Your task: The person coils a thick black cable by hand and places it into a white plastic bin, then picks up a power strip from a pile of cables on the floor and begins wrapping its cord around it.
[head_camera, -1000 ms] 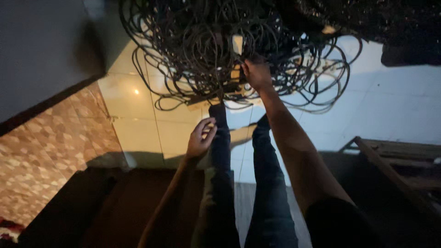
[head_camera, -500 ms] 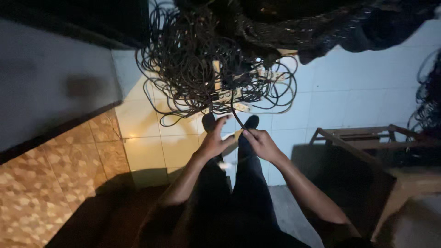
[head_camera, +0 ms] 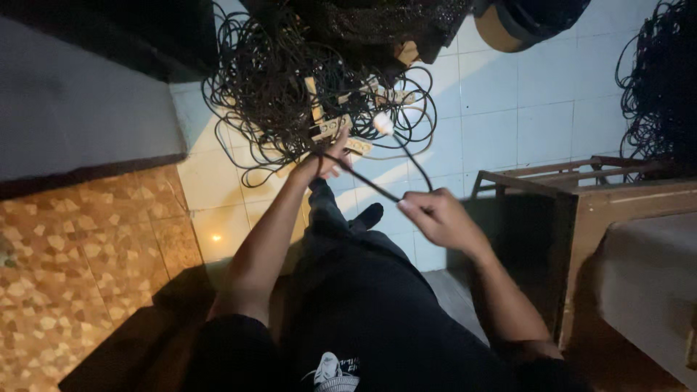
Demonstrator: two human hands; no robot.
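Note:
A big tangle of black cable (head_camera: 290,80) lies on the pale tiled floor, with several beige socket strips (head_camera: 330,129) caught in it. My left hand (head_camera: 321,160) is stretched forward to the near edge of the tangle and grips a black cable there. My right hand (head_camera: 435,218) is closer to me and pinches the same black cable (head_camera: 370,187), which runs taut between both hands. A white plug (head_camera: 382,123) hangs on a strand just beyond. My legs in dark trousers (head_camera: 348,290) reach out below.
A wooden frame or stool (head_camera: 552,189) stands at my right, with a pale block (head_camera: 646,268) beside it. A second cable pile (head_camera: 664,80) is at the far right. Brown patterned tiling (head_camera: 80,268) and a grey slab (head_camera: 72,109) lie at my left.
My hands were together near my feet half a second ago. My left hand has since reached out to the tangle, my right has pulled back, and the cable is stretched between them.

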